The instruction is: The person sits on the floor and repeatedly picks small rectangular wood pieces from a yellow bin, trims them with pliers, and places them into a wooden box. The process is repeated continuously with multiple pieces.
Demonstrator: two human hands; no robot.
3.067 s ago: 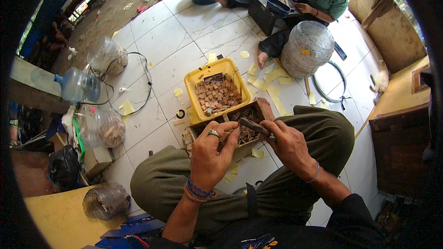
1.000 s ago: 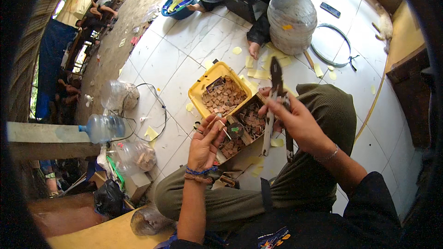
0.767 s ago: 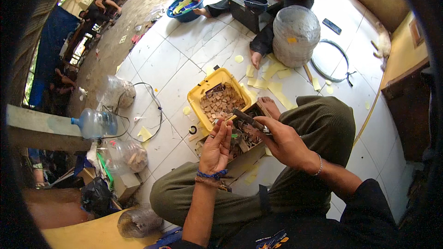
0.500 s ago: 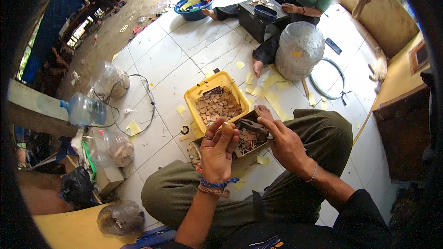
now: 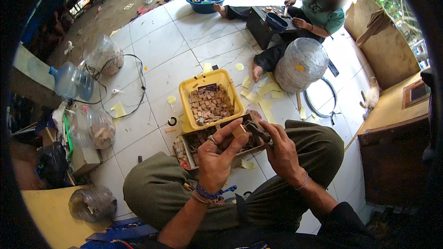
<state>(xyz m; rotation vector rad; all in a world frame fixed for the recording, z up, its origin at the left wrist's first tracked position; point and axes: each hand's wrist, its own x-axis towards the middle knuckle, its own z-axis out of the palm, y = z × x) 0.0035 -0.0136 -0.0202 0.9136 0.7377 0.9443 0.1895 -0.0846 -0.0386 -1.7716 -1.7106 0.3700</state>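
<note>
Fingers (image 5: 228, 130) with tile (image 5: 240, 131) above box (image 5: 252, 151) edge

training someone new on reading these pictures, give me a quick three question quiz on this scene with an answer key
1. Multiple choice: what does the person's right hand hold?
a) a blue basin
b) a dark tool
c) a black bag

2. True or false: the yellow tub in front of the person is filled with green bottles.

3. Short answer: which hand pinches the small tan piece between thumb and finger?

Key:
1. b
2. False; it holds a pile of small brown pieces.
3. The left hand.
</note>
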